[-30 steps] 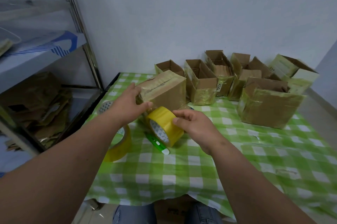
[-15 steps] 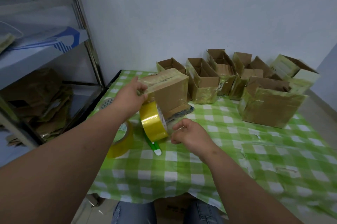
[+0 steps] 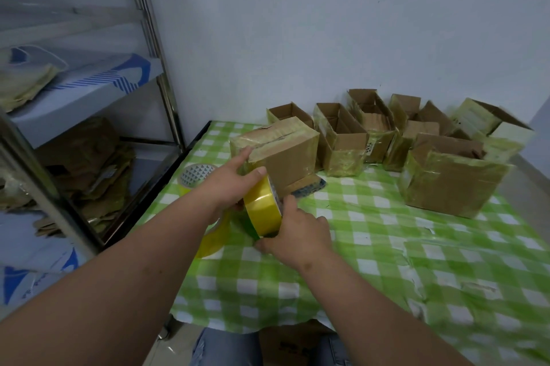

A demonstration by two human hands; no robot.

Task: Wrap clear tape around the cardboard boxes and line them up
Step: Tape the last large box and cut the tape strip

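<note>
Cardboard box [image 3: 276, 151] taped shut, tilted, near corner gripped by left hand [image 3: 235, 184], thumb pressed at its front edge. Tape roll [image 3: 263, 207] just below that thumb, pinched by right hand [image 3: 297, 234], fingers curled round its lower rim. Second roll [image 3: 198, 175] behind left wrist. Open boxes [image 3: 342, 139] lined beyond fingertips on checked tablecloth [image 3: 372, 231].
</note>
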